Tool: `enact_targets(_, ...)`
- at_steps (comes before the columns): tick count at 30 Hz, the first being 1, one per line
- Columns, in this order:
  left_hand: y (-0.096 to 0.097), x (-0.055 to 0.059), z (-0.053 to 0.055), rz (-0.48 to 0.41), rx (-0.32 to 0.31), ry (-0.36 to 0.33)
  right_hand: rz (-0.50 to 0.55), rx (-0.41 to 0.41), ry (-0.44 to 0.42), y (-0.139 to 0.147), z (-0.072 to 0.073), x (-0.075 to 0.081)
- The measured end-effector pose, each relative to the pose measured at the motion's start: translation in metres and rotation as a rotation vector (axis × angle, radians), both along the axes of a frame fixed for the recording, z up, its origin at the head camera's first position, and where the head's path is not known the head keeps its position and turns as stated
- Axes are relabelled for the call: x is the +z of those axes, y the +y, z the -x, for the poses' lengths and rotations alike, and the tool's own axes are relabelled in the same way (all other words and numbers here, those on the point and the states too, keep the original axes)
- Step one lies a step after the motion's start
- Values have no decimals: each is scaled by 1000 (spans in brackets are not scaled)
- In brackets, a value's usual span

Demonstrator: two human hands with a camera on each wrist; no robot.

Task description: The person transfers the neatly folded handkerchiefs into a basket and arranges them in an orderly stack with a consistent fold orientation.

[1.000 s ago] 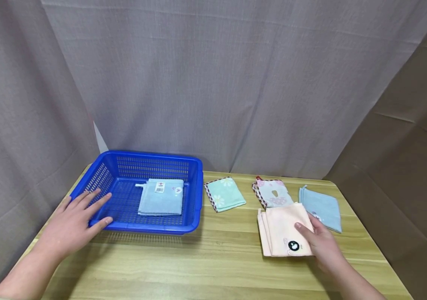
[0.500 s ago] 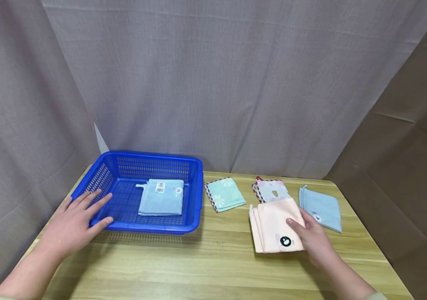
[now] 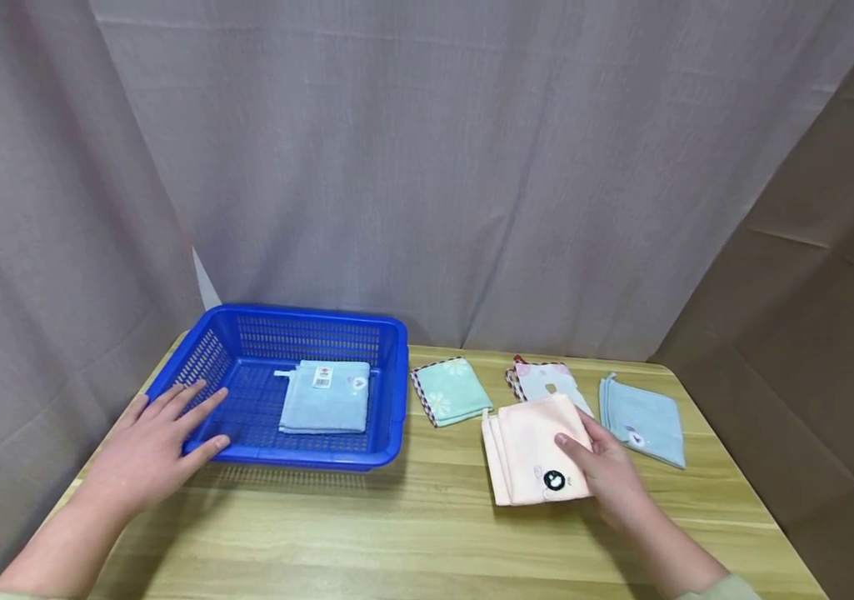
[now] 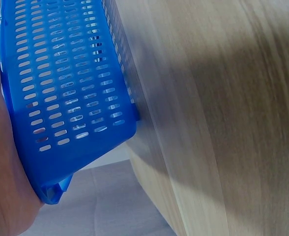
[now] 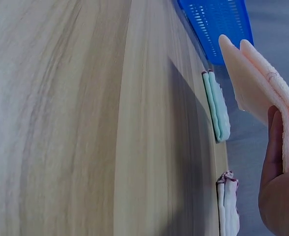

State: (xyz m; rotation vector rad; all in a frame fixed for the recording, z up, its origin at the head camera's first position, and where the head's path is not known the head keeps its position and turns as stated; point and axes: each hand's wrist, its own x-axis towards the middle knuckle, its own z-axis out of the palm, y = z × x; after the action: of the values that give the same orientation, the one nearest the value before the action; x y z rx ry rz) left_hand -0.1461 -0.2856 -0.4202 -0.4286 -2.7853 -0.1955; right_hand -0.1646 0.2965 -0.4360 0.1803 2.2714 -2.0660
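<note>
I see the right hand [image 3: 614, 471] pinching the folded peach towel [image 3: 535, 446] above the table [image 3: 397, 542], toward its right edge, presumably to keep the layers together; both are farther left than a second ago. The left hand [image 3: 145, 450], fingers wide, rests on the near-left corner of the blue basket [image 3: 307, 456], likely steadying it.

Head view: forward and down over the surface [image 3: 367, 533] to its far edge.
Wrist views: low, close, both catching the basket [image 4: 68, 108].

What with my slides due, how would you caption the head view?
Right grip holds a folded peach cloth above the table; left grip rests on a blue basket's rim.
</note>
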Motion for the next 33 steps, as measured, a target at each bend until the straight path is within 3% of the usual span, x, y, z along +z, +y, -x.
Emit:
enact_targets(21, 1, 0, 0, -4, 3, 10, 83, 10, -13, -26, 6, 2)
enact_targets(33, 1, 1, 1, -7, 2, -1, 80, -36, -9, -39, 11, 7)
